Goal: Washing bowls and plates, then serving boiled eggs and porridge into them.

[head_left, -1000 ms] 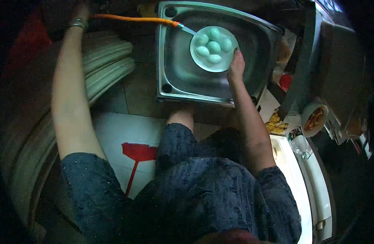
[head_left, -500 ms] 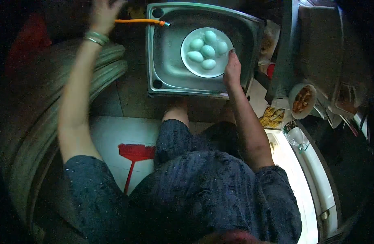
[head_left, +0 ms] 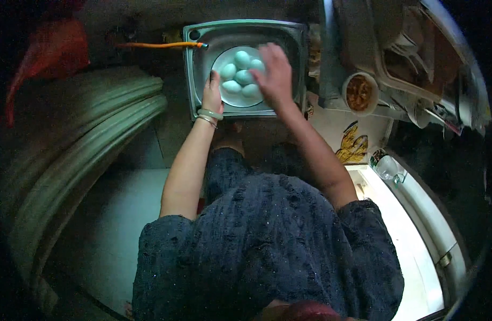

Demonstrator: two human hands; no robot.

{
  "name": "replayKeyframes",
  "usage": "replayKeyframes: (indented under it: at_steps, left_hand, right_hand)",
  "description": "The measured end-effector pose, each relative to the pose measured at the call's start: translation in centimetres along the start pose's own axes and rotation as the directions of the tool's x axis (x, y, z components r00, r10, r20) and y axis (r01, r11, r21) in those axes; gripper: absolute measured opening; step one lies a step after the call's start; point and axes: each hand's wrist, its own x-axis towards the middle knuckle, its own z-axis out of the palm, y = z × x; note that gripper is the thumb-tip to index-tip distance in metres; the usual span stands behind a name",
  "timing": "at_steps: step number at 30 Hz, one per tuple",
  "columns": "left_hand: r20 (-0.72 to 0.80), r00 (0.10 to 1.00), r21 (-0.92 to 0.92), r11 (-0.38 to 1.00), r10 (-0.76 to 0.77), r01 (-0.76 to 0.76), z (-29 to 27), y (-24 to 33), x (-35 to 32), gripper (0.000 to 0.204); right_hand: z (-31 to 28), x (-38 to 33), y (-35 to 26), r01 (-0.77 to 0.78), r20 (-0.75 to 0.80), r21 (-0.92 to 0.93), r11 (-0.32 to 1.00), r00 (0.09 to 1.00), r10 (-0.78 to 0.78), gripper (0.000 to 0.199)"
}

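Note:
A white round dish (head_left: pixel 237 101) sits in the metal sink (head_left: pixel 305 80), holding several pale blue-green eggs (head_left: pixel 242 59). My left hand (head_left: pixel 213 99), with bangles at the wrist, grips the dish's left edge, thumb over the rim and the other fingers hidden. Over the dish's right side is my right hand (head_left: pixel 276 77), slightly blurred, its thumb and fingers apart and nothing seen in it. It covers part of the eggs at that side; whether it touches one I cannot tell. An orange hose (head_left: pixel 160 45) ends over the sink's upper left corner.
On the right-hand counter stands a bowl of brownish food (head_left: pixel 360 93), near a dish rack (head_left: pixel 412 53) with utensils. A yellow patterned cloth (head_left: pixel 353 147) and a clear glass (head_left: pixel 386 167) are nearer me. Stacked pale ridged edges (head_left: pixel 123 96) bulge in from the left.
My left hand has come from beside the hose to the dish's left edge. My right hand has let go of the right rim and moved over the eggs. The view has shifted.

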Motion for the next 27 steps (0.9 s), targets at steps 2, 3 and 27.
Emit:
replayKeyframes:
  at_steps: [2,3,27]
  left_hand:
    - [0.046,0.999,-0.013,1.0,0.001,0.0,-0.1,0.4,-0.3,0.051]
    - [0.044,0.999,0.01,0.999,-0.032,0.031,-0.2,0.7,-0.6,0.051]
    - [-0.01,0.962,0.966,0.253,0.273,-0.062,7.3,14.9,-5.1,0.058]
  right_hand:
    - [1.0,-0.4,-2.0,0.208,0.099,-0.159,0.965,0.976,-0.194,0.057]
    - [1.7,-0.6,-2.9,0.26,0.138,-0.201,0.944,0.962,-0.236,0.055]
    - [5.5,1.6,-9.1,-0.056,0.063,0.813,0.579,0.998,0.009,0.05]
